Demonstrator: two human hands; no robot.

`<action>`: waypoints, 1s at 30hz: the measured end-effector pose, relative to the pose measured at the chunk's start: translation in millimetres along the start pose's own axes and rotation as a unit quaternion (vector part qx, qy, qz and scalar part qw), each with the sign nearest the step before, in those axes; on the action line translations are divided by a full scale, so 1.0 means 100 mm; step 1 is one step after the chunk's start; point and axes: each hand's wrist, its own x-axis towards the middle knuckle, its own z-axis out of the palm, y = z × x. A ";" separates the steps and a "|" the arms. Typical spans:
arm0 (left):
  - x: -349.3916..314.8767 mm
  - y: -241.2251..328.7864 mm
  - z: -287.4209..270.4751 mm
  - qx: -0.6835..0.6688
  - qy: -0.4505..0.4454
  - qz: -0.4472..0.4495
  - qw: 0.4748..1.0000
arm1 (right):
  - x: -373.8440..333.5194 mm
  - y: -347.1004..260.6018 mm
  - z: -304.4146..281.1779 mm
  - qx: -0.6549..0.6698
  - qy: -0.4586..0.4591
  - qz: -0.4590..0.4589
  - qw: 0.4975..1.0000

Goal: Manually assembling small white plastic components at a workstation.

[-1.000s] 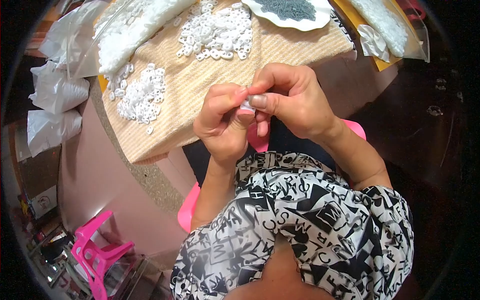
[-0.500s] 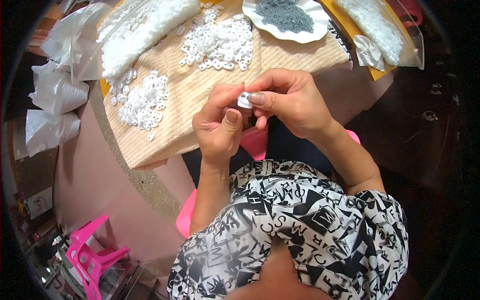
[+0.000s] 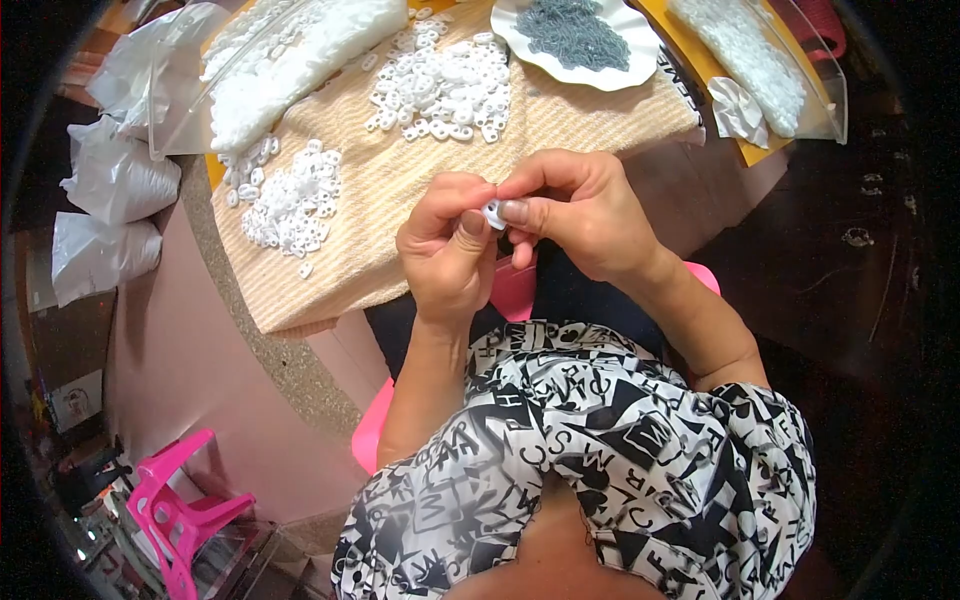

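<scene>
A small white plastic piece (image 3: 493, 212) is pinched between both hands just off the near edge of the table. My left hand (image 3: 447, 250) grips it from the left with thumb and fingers closed. My right hand (image 3: 585, 215) presses on it from the right with its thumb and forefinger. Most of the piece is hidden by the fingertips. On the beige woven cloth (image 3: 390, 200) beyond the hands lie two heaps of similar white pieces, a smaller heap (image 3: 293, 197) at the left and a bigger heap (image 3: 443, 88) further back.
A white scalloped plate (image 3: 630, 70) with small grey metal parts stands at the back. Clear bags of white pieces lie at back left (image 3: 290, 55) and back right (image 3: 745, 60). White sacks (image 3: 110, 180) sit left of the table. A pink stool (image 3: 175, 510) stands at lower left.
Both hands stay closed together on the white piece, with only slight finger shifts. The view has tilted a little, so the table sits higher in the picture.
</scene>
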 end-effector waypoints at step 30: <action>0.02 0.11 0.17 0.170 0.054 0.079 0.981 | 0.03 0.03 -0.02 0.035 0.042 -0.003 0.999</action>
